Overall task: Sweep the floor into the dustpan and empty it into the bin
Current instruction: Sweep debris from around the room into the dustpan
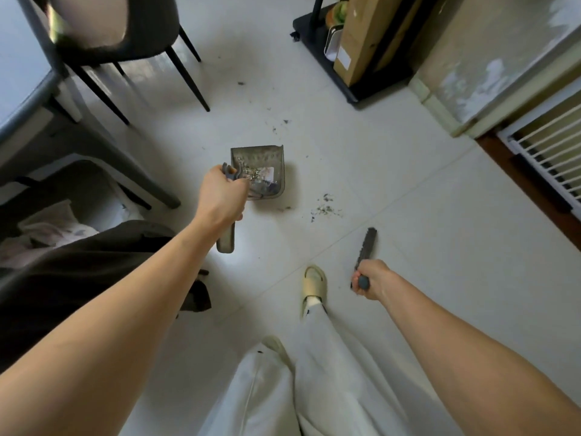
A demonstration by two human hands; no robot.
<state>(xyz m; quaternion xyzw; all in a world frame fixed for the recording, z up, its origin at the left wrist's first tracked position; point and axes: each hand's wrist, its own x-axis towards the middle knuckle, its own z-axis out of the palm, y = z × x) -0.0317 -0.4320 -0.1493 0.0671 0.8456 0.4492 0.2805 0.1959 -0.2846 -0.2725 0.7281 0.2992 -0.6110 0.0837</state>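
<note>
The left hand [221, 193] grips the handle of a grey, translucent plastic dustpan [262, 171], fingers curled round the neck where handle meets pan. The right hand [372, 280] is clamped on the rounded grey grip of a small hand brush with dark, dense bristles [366, 247], whose long axis runs away from the person and slightly rightward, bristle head forward. The two hands are well apart, with the person's foot in a pale foam slide sandal [314, 286] between them.

The dustpan sits low over the glossy white tiled floor [408, 231], open mouth facing away from the person, handle trailing back toward them. It already holds a heap of pale crumbs and a scrap of paper.

A loose scatter of dark, fine debris [327, 209] lies on the floor just right of the pan's rear corner, ahead of the brush tip. The right hand is the nearer one, so the coming stroke likely runs leftward toward the pan, which would need turning to meet it. More specks [281, 125] lie beyond the pan's mouth.

Farther out stand a dark chair with thin black legs [141, 42] and a black wheeled stand carrying a tall cardboard box [361, 42]. No bin is clearly in view.
</note>
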